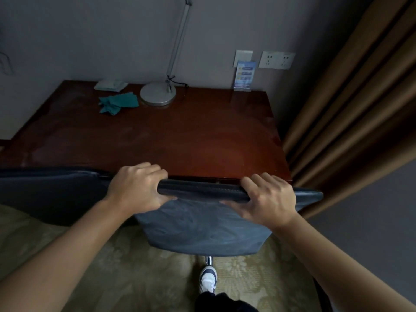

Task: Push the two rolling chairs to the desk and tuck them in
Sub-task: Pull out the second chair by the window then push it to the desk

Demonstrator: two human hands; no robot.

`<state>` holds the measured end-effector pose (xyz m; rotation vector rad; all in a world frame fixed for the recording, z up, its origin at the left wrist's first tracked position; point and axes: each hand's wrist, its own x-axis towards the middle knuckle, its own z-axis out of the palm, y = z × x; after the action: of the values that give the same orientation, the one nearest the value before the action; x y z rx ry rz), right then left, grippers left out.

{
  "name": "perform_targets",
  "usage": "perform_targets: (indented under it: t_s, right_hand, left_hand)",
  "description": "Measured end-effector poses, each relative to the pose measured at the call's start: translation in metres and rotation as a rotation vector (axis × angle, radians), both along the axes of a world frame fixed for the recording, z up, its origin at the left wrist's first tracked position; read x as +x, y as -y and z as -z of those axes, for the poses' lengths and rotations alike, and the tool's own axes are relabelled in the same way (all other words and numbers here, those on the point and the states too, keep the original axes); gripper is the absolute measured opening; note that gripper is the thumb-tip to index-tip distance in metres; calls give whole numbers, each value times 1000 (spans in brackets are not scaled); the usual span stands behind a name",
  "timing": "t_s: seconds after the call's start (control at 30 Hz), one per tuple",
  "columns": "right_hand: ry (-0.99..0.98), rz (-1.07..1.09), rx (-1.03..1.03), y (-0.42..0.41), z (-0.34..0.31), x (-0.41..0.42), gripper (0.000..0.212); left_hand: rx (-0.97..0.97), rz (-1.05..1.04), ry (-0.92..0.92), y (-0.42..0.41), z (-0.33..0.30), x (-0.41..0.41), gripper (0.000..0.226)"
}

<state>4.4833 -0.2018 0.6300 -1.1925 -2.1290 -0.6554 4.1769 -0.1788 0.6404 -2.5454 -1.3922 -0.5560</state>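
A dark blue rolling chair [202,230] stands right in front of me, its backrest top against the front edge of the reddish-brown wooden desk [168,140]. My left hand [137,188] and my right hand [267,199] both grip the top edge of this backrest. A second dark blue chair [49,192] stands to the left, its backrest also at the desk's front edge. The seats and wheels of both chairs are hidden; only a chrome post [209,260] shows below the near backrest.
On the desk stand a silver lamp [158,94], a crumpled teal cloth [119,104], a pale packet [110,84] and a blue card stand [244,75]. Brown curtains [351,104] hang at the right. My shoe [208,280] is on the patterned carpet.
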Motion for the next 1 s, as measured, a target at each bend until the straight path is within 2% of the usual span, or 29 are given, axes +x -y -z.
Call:
perform_targets:
  t_s: [0.17, 0.47, 0.67, 1.0]
  right_hand:
    - [15, -4, -26, 20, 12, -13, 53]
    - [18, -25, -16, -1, 7, -12, 54]
    - [42, -49, 16, -20, -3, -1, 56]
    - [92, -131, -85, -40, 2, 41, 57]
  left_hand:
    - [-13, 14, 19, 14, 8, -12, 44]
    - [-28, 51, 32, -5, 4, -13, 45]
    - [-34, -31, 16, -17, -2, 0, 48]
    - [-66, -100, -28, -1, 12, 41, 48]
